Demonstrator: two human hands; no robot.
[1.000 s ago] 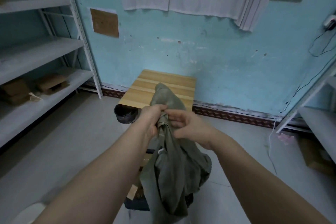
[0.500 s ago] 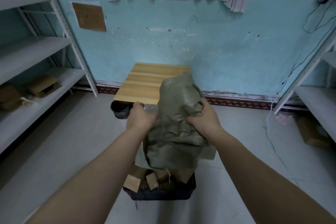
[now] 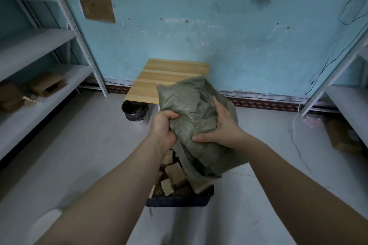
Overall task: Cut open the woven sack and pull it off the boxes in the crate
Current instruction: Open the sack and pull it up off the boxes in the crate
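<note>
Progress, judged from how things lie:
- Woven sack (image 3: 191,109): bunched and held up over the crate, in front of the table's near right corner. Its lower end hangs down over the crate's right side. Cannot tell whether that end touches anything inside.
- Crate (image 3: 179,202): on the floor, centre near, between the forearms.
- Boxes (image 3: 175,172): lying bare in the crate's left and middle part. The right part is hidden behind the hanging end.
- Left hand (image 3: 162,127): fingers curled tight into a fistful of the sack's left edge.
- Right hand (image 3: 221,131): clasps the right side of the bundle, fingers reaching up its far side, thumb laid across the front.
- Reading: cutting looks done and the sack is practically off. What remains is lifting the trailing end clear and putting the sack aside.

Materials, shapes:
- Wall (image 3: 239,45): turquoise paint, pitted and scuffed.
- Floor (image 3: 79,145): pale, smooth.
- Shelving (image 3: 39,77): pale metal, perforated uprights, at the left.
- Table (image 3: 167,77): light wood planks, square top, against the far wall.
- Sack: dull green, coarse weave, creased, limp.
- Crate: dark plastic with a lattice wall.
- Boxes: plain brown card, small blocks, tumbled at angles.
- Bucket (image 3: 134,110): black, round, on the floor at the table's near left corner.
</note>
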